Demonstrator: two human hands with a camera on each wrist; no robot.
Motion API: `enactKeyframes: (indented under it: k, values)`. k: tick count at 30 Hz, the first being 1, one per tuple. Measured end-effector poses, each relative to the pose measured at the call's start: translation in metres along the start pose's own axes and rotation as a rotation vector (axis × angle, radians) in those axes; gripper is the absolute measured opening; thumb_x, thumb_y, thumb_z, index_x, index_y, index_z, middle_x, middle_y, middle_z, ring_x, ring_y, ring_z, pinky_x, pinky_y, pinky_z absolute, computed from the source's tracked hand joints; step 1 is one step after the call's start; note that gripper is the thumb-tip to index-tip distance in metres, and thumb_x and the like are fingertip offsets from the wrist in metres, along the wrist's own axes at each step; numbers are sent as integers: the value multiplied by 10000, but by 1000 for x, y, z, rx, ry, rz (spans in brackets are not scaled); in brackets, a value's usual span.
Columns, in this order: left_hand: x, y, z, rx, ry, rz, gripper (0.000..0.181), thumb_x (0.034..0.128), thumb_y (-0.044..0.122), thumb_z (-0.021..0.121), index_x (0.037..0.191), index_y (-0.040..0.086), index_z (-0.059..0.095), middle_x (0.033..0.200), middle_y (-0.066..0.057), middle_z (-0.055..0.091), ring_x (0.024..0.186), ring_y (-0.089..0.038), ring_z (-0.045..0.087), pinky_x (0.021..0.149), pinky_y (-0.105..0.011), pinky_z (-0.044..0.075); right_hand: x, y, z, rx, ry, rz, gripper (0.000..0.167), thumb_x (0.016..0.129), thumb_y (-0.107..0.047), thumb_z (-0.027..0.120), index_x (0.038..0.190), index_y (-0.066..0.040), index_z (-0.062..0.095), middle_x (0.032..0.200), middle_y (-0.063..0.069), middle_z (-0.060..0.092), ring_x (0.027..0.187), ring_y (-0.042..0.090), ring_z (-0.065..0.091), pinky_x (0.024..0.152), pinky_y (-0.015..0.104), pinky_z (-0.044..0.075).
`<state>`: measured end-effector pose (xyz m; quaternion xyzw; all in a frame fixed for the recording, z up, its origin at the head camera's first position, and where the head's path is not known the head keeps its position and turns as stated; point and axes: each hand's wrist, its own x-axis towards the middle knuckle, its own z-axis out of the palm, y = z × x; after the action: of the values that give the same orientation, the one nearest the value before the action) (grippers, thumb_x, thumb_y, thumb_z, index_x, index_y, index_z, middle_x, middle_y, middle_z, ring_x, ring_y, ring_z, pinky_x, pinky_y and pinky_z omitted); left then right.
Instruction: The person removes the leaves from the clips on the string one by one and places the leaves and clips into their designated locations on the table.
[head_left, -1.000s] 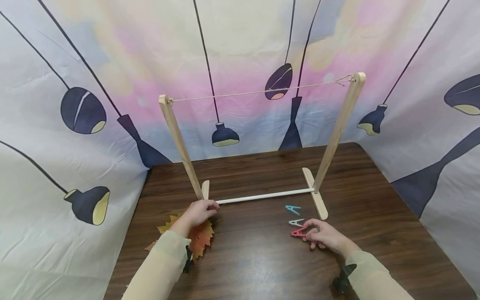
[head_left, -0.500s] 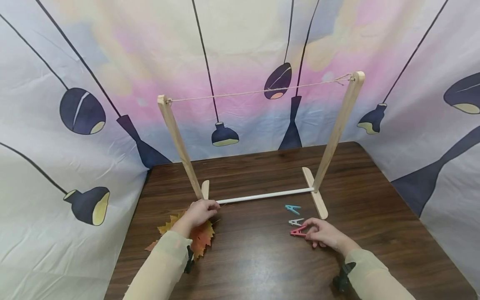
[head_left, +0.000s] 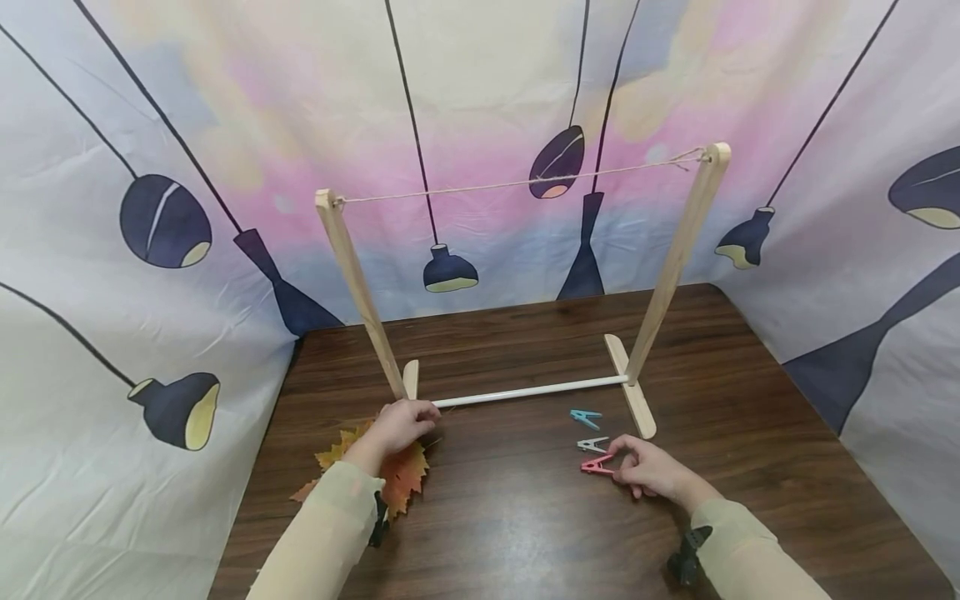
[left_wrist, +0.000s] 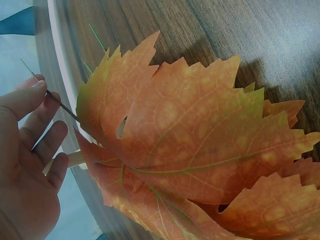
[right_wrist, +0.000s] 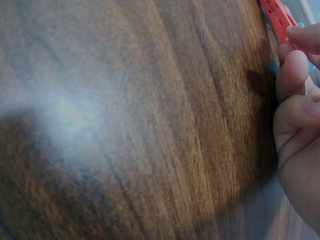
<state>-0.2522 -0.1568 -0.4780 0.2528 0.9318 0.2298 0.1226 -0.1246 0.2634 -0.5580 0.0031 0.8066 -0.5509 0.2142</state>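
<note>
My left hand pinches the thin stem of an orange-yellow maple leaf between thumb and forefinger, near the foot of the left post. More leaves lie under that one in the left wrist view; the forearm covers part of them in the head view. On the right, thumb and fingers of my right hand pinch the end of a red clothespin. Just behind it are a pale grey clothespin and a blue clothespin on the table. Only part of the red one shows in the right wrist view.
A wooden stand with a left post and a right post rises from the brown table. A string spans the post tops, and a white rod joins the feet. Patterned cloth hangs behind.
My right hand and the red clothespin have shifted only slightly, with the lower fingers drawn in a little. The left hand stays where it was on the leaf stem.
</note>
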Motion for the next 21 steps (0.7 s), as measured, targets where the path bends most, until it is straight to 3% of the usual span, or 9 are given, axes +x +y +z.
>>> enactKeyframes:
  k: [21]
  values:
    - [-1,-2,0,-21,9,-17,145,895,118,630,1026,134,692,905,43,678,894,-194,624,943,-575,285,1,-4,-6,20,33,-37,373,837,-128,662,1156,-29,497,630,67,571,452,128,431,403,231,337]
